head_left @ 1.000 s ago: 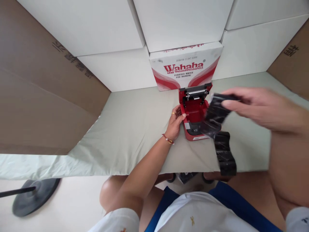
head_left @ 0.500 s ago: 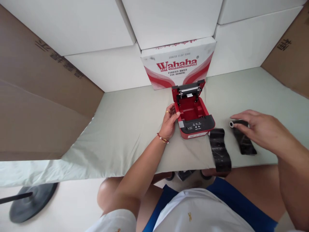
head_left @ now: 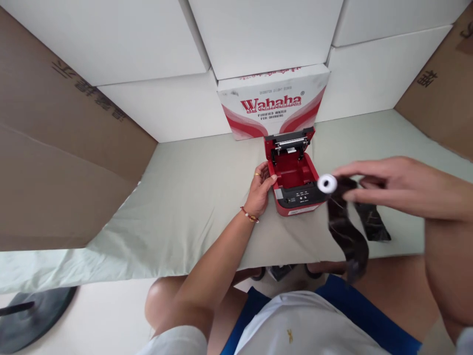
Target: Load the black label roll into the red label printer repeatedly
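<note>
A small red printer [head_left: 293, 175] with its lid open stands on the pale cloth-covered table [head_left: 192, 197]. My left hand [head_left: 259, 191] rests against the printer's left side, fingers curled on it. My right hand [head_left: 391, 185] is raised to the right of the printer and pinches a black ribbon roll with a white core [head_left: 327, 184]. A loose black strip [head_left: 349, 236] hangs down from the roll toward the table's front edge. Another black piece [head_left: 373, 224] lies flat on the table under my right hand.
A red and white Wahaha box [head_left: 273, 101] stands right behind the printer. White boxes [head_left: 258, 34] form the back wall and brown cardboard [head_left: 62, 143] closes in both sides. A dark round stand base [head_left: 33, 315] sits on the floor at lower left.
My right hand has lifted the roll off the table and brought it left toward the printer, with the black strip rising after it. My left hand has stayed on the printer.
</note>
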`<state>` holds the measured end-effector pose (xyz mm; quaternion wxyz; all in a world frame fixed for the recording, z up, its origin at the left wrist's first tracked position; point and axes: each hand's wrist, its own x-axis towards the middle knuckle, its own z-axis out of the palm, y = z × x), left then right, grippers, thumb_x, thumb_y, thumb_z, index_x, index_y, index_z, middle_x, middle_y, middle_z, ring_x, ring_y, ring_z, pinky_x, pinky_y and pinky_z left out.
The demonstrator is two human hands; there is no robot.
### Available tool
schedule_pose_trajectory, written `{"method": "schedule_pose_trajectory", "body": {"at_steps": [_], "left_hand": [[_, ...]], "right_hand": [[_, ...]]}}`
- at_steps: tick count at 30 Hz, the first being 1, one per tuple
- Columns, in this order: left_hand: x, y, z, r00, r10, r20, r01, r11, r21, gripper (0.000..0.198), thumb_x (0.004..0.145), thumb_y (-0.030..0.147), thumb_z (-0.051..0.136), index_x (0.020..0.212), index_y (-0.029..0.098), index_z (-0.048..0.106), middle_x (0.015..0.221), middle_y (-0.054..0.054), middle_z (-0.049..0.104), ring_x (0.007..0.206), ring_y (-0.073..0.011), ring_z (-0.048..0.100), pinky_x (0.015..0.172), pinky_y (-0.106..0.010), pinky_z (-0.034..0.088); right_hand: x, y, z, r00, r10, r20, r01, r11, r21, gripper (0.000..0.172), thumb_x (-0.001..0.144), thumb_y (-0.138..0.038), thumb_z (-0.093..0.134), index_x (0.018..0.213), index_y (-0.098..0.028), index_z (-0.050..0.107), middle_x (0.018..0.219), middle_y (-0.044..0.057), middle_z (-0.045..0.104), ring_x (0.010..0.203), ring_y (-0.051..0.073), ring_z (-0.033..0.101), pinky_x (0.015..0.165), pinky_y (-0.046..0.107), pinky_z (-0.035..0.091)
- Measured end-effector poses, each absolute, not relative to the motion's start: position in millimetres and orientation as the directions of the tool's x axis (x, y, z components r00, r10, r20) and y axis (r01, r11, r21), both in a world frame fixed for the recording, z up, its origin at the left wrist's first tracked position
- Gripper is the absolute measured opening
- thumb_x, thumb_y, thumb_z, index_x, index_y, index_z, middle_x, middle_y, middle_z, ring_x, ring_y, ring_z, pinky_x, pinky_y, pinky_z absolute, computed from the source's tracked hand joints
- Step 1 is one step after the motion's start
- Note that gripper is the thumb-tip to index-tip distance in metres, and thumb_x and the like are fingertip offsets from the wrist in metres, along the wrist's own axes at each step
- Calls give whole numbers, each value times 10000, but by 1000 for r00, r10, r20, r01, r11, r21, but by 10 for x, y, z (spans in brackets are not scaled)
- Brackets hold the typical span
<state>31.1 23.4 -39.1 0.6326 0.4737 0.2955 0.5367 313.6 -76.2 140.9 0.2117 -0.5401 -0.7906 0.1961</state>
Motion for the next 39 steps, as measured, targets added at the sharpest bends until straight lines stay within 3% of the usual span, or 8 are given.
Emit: {"method": "schedule_pose_trajectory", "body": {"at_steps": [3,7,16,20,24,30,34,39], "left_hand": [[320,230,-381,241,961,135,-403,-27,915,688,822,600,880,1369,310,578,1522,-74,619,1495,-295,538,1299,-501,383],[317,219,-360,244,959,141,-394,-35,919,714,810,624,882,1370,307,572,1521,-79,618,1489,-301,541,1296,-512,377],[339,189,-358,230,960,159,-377,-62,924,696,848,647,842,1390,306,569,1515,-87,611,1478,-317,546,1293,-523,392],[277,44,-246,72,918,390,-99,-382,919,550,1031,640,607,1467,312,544,1532,-106,560,1510,-321,508,1303,-560,378],[195,-190,-51,164,535,829,285,-830,479,484,1043,539,591,1454,282,594,1421,-119,607,1489,-351,522,1280,-635,389],[320,-418,10,319,245,916,298,-943,149,263,964,359,663,1184,251,758,1084,-64,720,1239,-265,663,1213,-521,456],[370,-399,-26,319,255,913,330,-933,145,249,921,262,681,1156,272,763,1054,-49,711,1211,-252,655,1196,-504,449],[334,-348,-33,335,245,910,331,-935,130,319,907,224,668,1208,283,757,1091,-65,675,1227,-269,615,1149,-510,473]], "right_hand": [[2748,-381,1314,-337,942,-16,791,273,-548,390,984,-479,674,1312,-306,793,816,-6,779,627,180,664,621,331,552],[2327,-75,1070,-248,969,-14,933,235,-271,424,952,-260,643,1354,-282,776,1355,69,769,1095,281,745,907,397,575],[2018,49,1033,-114,984,-135,993,109,-44,387,969,-231,617,1301,-305,802,1366,140,754,1092,358,747,769,405,547],[2046,87,1009,-140,986,-95,987,131,-92,400,967,-269,666,1353,-283,769,1309,131,793,1114,349,751,809,400,553],[2246,56,1003,-269,963,-31,921,248,-302,319,964,-285,687,1255,-258,816,1224,91,831,1112,315,764,903,403,563],[2575,-174,1086,-36,974,224,717,181,-673,219,990,-374,666,924,-264,842,881,10,829,816,230,763,798,378,575],[2614,-92,1026,142,861,489,731,242,-638,380,1052,-517,586,1236,-260,796,1156,78,823,903,258,750,845,425,608],[2521,267,831,-24,818,574,764,385,-517,676,1070,-666,471,1574,-227,573,1533,168,673,1368,356,642,1148,578,532]]}}
